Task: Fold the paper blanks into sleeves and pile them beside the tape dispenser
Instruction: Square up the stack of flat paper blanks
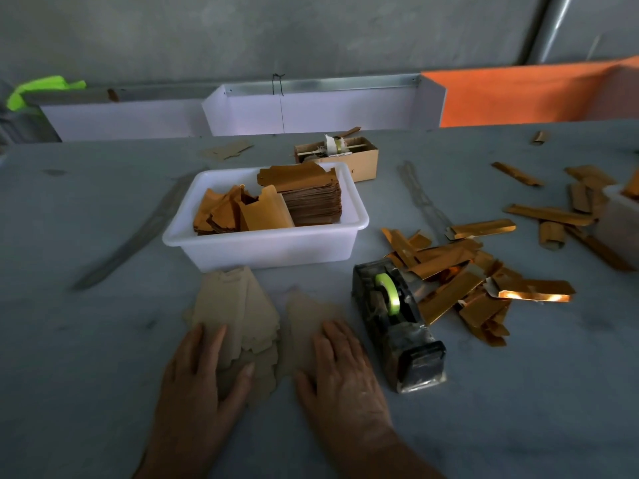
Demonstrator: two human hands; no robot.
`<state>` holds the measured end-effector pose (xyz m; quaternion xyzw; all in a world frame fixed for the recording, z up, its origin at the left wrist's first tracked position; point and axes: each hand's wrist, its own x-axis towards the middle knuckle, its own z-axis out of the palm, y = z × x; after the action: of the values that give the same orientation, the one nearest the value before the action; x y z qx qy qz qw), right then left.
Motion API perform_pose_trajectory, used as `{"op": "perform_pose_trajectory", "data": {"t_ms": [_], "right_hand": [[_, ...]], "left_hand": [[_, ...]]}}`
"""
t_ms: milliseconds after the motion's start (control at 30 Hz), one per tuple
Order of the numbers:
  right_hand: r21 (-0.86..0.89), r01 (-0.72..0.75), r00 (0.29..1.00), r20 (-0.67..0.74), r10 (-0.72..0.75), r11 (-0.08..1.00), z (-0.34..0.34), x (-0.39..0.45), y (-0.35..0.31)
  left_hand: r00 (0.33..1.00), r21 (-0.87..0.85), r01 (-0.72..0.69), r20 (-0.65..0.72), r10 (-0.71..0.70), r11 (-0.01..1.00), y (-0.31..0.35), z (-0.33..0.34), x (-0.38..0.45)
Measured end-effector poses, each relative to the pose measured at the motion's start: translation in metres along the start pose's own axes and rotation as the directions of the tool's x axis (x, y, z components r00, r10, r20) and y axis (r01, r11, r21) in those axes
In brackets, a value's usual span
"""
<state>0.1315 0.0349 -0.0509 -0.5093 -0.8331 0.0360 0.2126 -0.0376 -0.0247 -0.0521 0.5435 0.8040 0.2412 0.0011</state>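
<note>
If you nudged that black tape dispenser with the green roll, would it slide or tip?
The black tape dispenser with the green roll would probably resist a nudge: its long, low body looks weighted. Tipping seems unlikely, since it lies flat on the grey table. A firm push would likely slide it.

Sleeves [460, 281] right of tape dispenser [397, 323], tub [269, 243] behind

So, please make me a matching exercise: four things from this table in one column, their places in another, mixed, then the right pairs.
Things:
1. left hand
2. tape dispenser
3. stacked blanks
4. gold sleeves

Places:
A. in the white tub
B. piled right of the dispenser
C. flat on the fanned blanks
D. right of the right hand

Pairs: 1-C, 2-D, 3-A, 4-B
</note>
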Motion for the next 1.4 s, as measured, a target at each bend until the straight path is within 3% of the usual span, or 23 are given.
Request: {"op": "perform_pose_trajectory", "data": {"t_ms": [133,300,467,900,1067,1167,1233,1300,1400], "right_hand": [[0.016,-0.035,0.999,0.012,0.035,0.999,0.001,0.005,0.000],[0.156,-0.022,0.991,0.131,0.001,0.988,0.006,0.016,0.009],[0.143,-0.011,0.988,0.152,-0.011,0.990,0.010,0.027,0.014],[0.224,0.005,0.996,0.088,-0.025,0.975,0.012,0.048,0.020],[0.359,-0.039,0.999,-0.010,0.046,0.932,0.005,0.048,0.020],[0.483,-0.108,0.990,-0.026,0.137,0.869,-0.001,0.044,0.020],[0.541,-0.122,0.986,-0.027,0.162,0.832,-0.004,0.042,0.022],[0.589,-0.113,0.985,-0.036,0.166,0.800,-0.005,0.040,0.025],[0.635,-0.059,0.981,-0.108,0.164,0.770,-0.011,0.036,0.023]], "left_hand": [[1.000,-0.006,0.006,0.000,-0.006,1.000,-0.001,0.001,0.001],[1.000,-0.001,-0.005,0.011,0.005,1.000,0.002,0.001,0.001],[0.999,0.026,-0.029,0.033,0.029,0.999,0.006,0.000,0.001],[0.992,-0.047,-0.105,0.072,0.108,0.993,0.016,0.004,0.013],[0.993,-0.080,-0.115,-0.012,0.114,0.990,0.018,0.002,0.013],[0.966,-0.051,-0.239,-0.112,0.232,0.970,0.024,-0.006,0.012],[0.958,-0.162,-0.275,-0.132,0.255,0.948,0.029,-0.009,0.013],[0.987,-0.432,-0.158,-0.065,0.144,0.888,0.043,-0.017,0.018],[0.967,-0.710,0.201,0.256,-0.018,0.675,0.060,-0.014,0.026]]}}
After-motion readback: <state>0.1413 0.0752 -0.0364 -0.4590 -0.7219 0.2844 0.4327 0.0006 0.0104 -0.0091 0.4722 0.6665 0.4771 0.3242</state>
